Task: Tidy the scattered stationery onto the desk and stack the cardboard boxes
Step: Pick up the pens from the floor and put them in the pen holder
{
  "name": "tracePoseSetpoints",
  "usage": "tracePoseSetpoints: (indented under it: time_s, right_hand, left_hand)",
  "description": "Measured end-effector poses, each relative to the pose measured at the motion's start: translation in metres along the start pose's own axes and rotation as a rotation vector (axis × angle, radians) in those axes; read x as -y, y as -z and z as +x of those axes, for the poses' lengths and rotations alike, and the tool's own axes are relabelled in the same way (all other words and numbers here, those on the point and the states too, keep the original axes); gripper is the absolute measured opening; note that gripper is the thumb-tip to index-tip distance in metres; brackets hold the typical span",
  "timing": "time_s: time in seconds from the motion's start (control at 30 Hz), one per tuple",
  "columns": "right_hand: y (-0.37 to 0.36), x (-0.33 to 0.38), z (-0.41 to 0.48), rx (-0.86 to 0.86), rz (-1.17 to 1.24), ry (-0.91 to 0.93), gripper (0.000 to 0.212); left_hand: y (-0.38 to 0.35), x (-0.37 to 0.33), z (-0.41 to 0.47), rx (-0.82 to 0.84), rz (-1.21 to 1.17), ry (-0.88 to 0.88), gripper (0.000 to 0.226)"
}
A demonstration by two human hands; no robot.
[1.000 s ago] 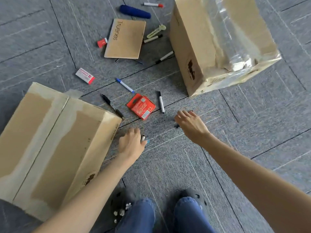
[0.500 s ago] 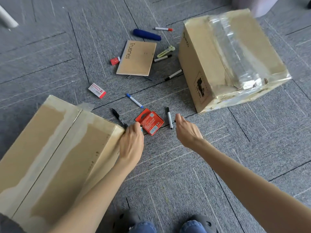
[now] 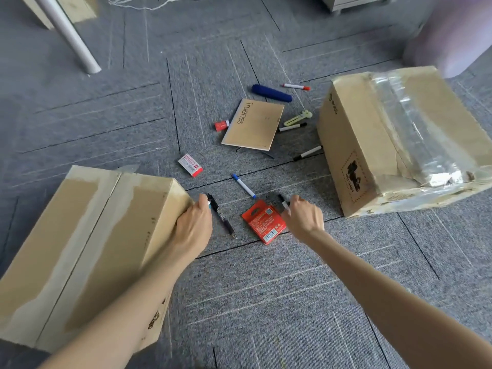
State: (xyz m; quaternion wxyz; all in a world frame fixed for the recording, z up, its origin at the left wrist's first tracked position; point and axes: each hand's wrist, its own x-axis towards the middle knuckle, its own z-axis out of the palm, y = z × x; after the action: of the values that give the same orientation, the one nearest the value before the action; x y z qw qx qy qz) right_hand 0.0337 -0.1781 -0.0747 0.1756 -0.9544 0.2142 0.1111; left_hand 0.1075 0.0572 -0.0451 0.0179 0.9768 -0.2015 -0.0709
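Stationery lies scattered on grey carpet between two cardboard boxes, the left box (image 3: pixel 80 249) and the taped right box (image 3: pixel 399 139). My left hand (image 3: pixel 194 227) rests against the left box's corner, its fingers curled round a small teal-tipped marker (image 3: pixel 209 203). A black pen (image 3: pixel 222 217) lies just to its right. My right hand (image 3: pixel 303 217) pinches a black-capped marker (image 3: pixel 283 202) lying on the floor beside a red pack (image 3: pixel 263 222). Further off are a blue-capped marker (image 3: pixel 243 185), a brown notebook (image 3: pixel 253 125) and a white-and-red eraser box (image 3: pixel 190 165).
Beyond the notebook lie a blue pen case (image 3: pixel 271 93), a red-capped marker (image 3: pixel 295 86), a yellow-green cutter (image 3: pixel 298 118), two more markers (image 3: pixel 292 127) (image 3: pixel 307 153) and a small red item (image 3: pixel 221 125). A white desk leg (image 3: pixel 69 33) stands top left and a purple bin (image 3: pixel 452 43) top right.
Both hands moved forward across the carpet. My right hand reached the black-capped marker and closed on it. My left hand, still holding its small marker, came up beside the black pen.
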Motion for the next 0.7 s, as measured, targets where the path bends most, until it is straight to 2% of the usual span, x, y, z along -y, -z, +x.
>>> tracePoseSetpoints:
  time_s: [0.17,0.37,0.5,0.6,0.7]
  right_hand:
    - [0.018,0.022,0.016,-0.041,-0.002,0.193,0.014]
    - [0.024,0.049,0.035,0.142,0.074,0.319,0.023]
    - [0.020,0.060,0.048,0.150,0.083,0.326,0.019]
    - [0.010,0.063,0.058,0.098,0.070,0.310,0.014]
    - [0.005,0.067,0.067,0.076,0.062,0.278,0.024]
  left_hand:
    - [-0.005,-0.022,0.019,0.001,-0.130,0.222,0.025]
    - [-0.025,-0.026,0.031,0.060,-0.165,0.318,0.058]
    - [-0.035,-0.018,0.037,0.061,-0.353,0.413,0.046]
    - [-0.037,-0.009,0.038,0.042,-0.501,0.389,0.036]
    - [-0.036,0.000,0.042,-0.002,-0.593,0.331,0.029]
